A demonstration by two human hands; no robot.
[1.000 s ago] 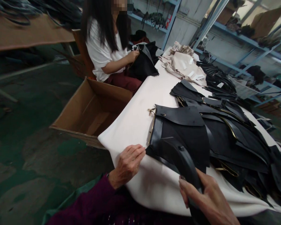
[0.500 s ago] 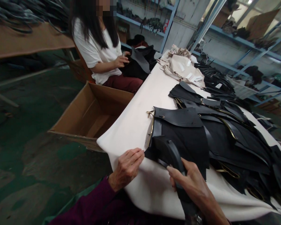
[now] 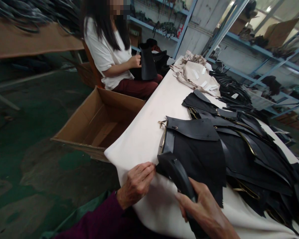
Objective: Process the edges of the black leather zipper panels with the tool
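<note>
My left hand (image 3: 138, 182) pinches the lower left corner of a black fabric piece (image 3: 196, 156) at the near edge of the white-covered table (image 3: 139, 136). Wrapped round the handle of a black curved tool (image 3: 175, 167) is my right hand (image 3: 204, 204). The tool's head lies over that same corner, close to my left fingertips, and hides part of it. A dark flap with a small metal ring and a gold zipper edge shows on the piece.
An open cardboard box (image 3: 97, 122) stands left of the table. Beyond it sits a person (image 3: 112, 49) holding a dark piece. More black pieces (image 3: 254, 149) and beige fabric (image 3: 196, 74) lie on the table, with shelves (image 3: 259, 46) behind.
The tool's head and my right hand have shifted slightly down and left against the fabric piece. The seated person's dark piece is now held more upright.
</note>
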